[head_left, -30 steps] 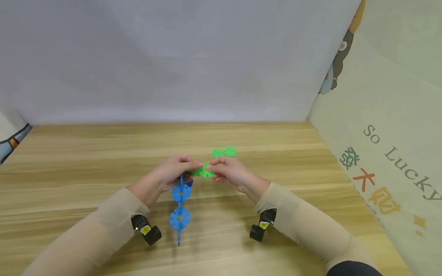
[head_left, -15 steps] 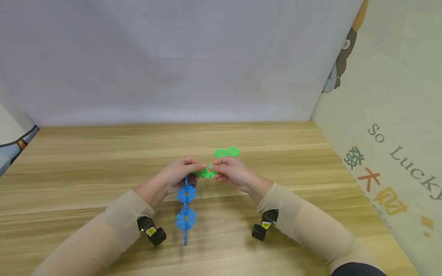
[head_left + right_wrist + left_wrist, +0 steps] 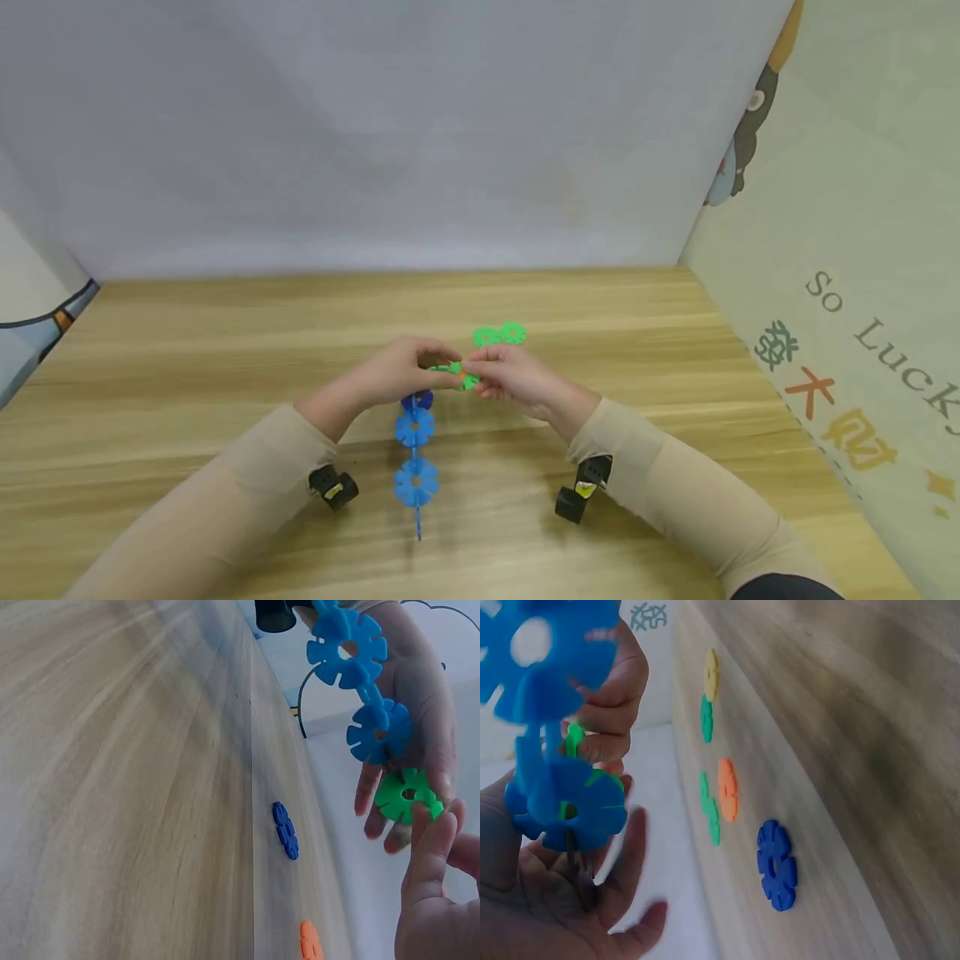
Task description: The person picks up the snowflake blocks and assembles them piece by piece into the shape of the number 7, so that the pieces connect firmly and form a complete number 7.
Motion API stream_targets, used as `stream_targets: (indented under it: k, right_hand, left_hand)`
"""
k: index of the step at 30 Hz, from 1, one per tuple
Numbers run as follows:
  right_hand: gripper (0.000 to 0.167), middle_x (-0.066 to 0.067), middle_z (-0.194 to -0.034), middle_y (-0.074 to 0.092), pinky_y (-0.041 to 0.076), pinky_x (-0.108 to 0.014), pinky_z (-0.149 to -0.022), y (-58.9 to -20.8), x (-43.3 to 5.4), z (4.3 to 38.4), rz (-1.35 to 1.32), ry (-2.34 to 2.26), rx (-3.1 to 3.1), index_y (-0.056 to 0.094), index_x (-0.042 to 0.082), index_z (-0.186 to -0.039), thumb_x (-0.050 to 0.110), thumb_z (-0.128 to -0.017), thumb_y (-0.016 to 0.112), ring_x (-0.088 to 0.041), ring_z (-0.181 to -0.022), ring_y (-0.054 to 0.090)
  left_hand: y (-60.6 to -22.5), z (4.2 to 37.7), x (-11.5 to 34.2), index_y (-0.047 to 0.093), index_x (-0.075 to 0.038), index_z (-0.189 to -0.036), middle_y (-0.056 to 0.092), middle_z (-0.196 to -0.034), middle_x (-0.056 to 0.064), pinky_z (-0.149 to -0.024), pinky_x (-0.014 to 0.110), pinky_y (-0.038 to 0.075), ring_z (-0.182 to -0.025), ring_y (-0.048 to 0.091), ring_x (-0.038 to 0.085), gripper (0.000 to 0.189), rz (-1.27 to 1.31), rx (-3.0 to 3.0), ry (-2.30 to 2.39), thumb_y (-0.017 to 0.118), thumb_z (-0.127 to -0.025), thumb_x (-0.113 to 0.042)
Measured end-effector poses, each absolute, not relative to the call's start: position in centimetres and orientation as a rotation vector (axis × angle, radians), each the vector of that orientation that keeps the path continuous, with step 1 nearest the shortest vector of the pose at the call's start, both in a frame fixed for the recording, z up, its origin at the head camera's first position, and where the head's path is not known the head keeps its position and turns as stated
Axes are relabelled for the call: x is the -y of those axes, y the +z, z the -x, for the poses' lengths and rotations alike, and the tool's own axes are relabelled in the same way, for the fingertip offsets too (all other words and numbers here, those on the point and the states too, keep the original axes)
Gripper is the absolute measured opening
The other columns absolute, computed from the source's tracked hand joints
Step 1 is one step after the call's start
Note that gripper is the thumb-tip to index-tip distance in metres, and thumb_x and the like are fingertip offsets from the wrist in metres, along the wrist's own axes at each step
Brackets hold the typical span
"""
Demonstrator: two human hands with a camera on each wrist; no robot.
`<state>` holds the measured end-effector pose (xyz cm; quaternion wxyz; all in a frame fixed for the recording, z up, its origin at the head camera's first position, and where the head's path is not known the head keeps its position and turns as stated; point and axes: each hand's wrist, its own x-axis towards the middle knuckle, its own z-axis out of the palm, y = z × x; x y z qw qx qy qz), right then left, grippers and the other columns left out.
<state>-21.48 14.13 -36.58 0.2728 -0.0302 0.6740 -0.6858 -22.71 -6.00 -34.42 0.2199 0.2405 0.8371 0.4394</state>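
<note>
My right hand [image 3: 517,377] pinches a green slotted snowflake disc [image 3: 401,796] between thumb and fingers, with a bit of orange beside it. This disc is at the upper end of a chain of interlocked snowflake discs. Light blue discs [image 3: 416,482] hang down from it towards me, with a dark blue disc [image 3: 426,400] higher up. My left hand [image 3: 390,371] arches around the chain's green end, its thumb right at the green disc. In the left wrist view its fingers [image 3: 634,855] are spread and loosely bent, behind the light blue discs. The hands partly hide the joint.
Two green discs [image 3: 500,334] lie on the wooden table [image 3: 262,317] beyond the hands. The left wrist view shows loose dark blue [image 3: 777,866], orange [image 3: 727,789] and yellow [image 3: 711,675] discs on the table. A pale backdrop [image 3: 375,167] rises behind.
My left thumb and fingers have parted from their close pinch on the green piece and arch wider around it. The chain sits slightly farther right in view; my right hand keeps its pinch.
</note>
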Motion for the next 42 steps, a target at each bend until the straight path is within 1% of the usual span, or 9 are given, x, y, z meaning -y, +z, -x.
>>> stream_targets:
  k: [4,9,14,21,25,30,33,36,42]
  right_hand:
    - [0.030,-0.005,-0.086,0.056,0.048,-0.018,-0.063,-36.8,-14.4,21.7,0.084,-1.855,-1.781,0.047,-0.006,-0.119,0.014,-0.097,0.052,-0.008,-0.065,0.056]
    - [0.038,-0.006,-0.088,0.063,0.051,-0.024,-0.069,-36.4,-16.3,22.8,0.108,-1.848,-1.920,0.043,-0.009,-0.124,0.018,-0.098,0.048,-0.011,-0.071,0.061]
    - [0.035,-0.015,-0.100,0.064,0.050,-0.036,-0.083,-36.8,-19.4,24.3,0.016,-1.780,-2.202,0.047,-0.010,-0.122,0.016,-0.099,0.047,-0.021,-0.087,0.063]
    - [0.033,-0.022,-0.120,0.057,0.045,-0.044,-0.089,-37.6,-21.3,25.9,0.326,-1.059,-2.671,0.054,-0.007,-0.122,0.011,-0.094,0.053,-0.034,-0.108,0.055]
    - [0.047,-0.022,-0.130,0.050,0.034,-0.045,-0.102,-38.0,-21.1,27.0,0.536,-0.679,-2.758,0.045,-0.005,-0.133,0.015,-0.093,0.057,-0.036,-0.120,0.045]
    - [0.052,-0.023,-0.143,0.035,0.024,-0.045,-0.108,-38.0,-20.2,27.7,0.654,-0.473,-2.730,0.037,-0.005,-0.139,0.016,-0.094,0.056,-0.036,-0.131,0.032]
    - [0.046,-0.022,-0.142,0.036,0.025,-0.043,-0.107,-37.9,-19.6,27.7,0.685,-0.338,-2.723,0.045,-0.002,-0.135,0.017,-0.095,0.055,-0.035,-0.131,0.034]
    - [0.037,-0.018,-0.133,0.047,0.034,-0.041,-0.102,-37.8,-19.2,27.5,0.672,-0.275,-2.738,0.055,0.001,-0.126,0.018,-0.093,0.058,-0.031,-0.122,0.045]
    - [0.048,-0.013,-0.113,0.050,0.046,-0.033,-0.082,-37.9,-18.7,27.1,0.538,-0.281,-2.741,0.049,0.005,-0.133,0.023,-0.091,0.062,-0.021,-0.094,0.051]
  left_hand:
    - [-34.6,22.8,6.0,0.061,-0.009,-0.122,0.067,-0.104,0.005,-0.083,0.039,0.049,-0.096,0.061,0.021,0.039,-0.665,-2.305,1.230,0.066,-0.088,-0.028]
    - [-34.7,22.9,6.5,0.062,-0.008,-0.122,0.061,-0.119,0.009,-0.088,0.042,0.046,-0.104,0.057,0.022,0.038,-0.620,-2.316,1.290,0.063,-0.090,-0.030]
    - [-34.9,22.4,7.3,0.063,-0.006,-0.119,0.064,-0.102,0.007,-0.077,0.034,0.048,-0.089,0.057,0.021,0.035,-0.579,-2.302,1.275,0.063,-0.090,-0.026]
    - [-35.1,22.0,7.2,0.062,-0.007,-0.119,0.062,-0.087,0.004,-0.068,0.031,0.046,-0.078,0.054,0.021,0.036,-0.578,-2.292,1.262,0.064,-0.090,-0.027]
    - [-35.5,21.9,6.9,0.062,-0.003,-0.117,0.063,-0.082,0.005,-0.065,0.030,0.047,-0.074,0.056,0.023,0.034,-0.598,-2.267,1.301,0.064,-0.090,-0.022]
    - [-35.8,22.0,6.7,0.062,-0.003,-0.117,0.064,-0.083,0.006,-0.066,0.030,0.047,-0.074,0.057,0.021,0.034,-0.613,-2.251,1.314,0.064,-0.090,-0.022]
    - [-35.7,22.2,6.7,0.062,-0.005,-0.119,0.063,-0.086,0.006,-0.068,0.031,0.047,-0.076,0.056,0.019,0.034,-0.603,-2.267,1.315,0.063,-0.090,-0.024]
    - [-35.5,22.2,6.9,0.061,-0.007,-0.120,0.062,-0.089,0.006,-0.070,0.031,0.047,-0.079,0.055,0.019,0.035,-0.587,-2.287,1.300,0.063,-0.091,-0.025]
    - [-35.6,21.9,7.1,0.061,-0.005,-0.121,0.062,-0.086,0.005,-0.069,0.030,0.046,-0.078,0.055,0.018,0.036,-0.575,-2.277,1.297,0.063,-0.091,-0.025]
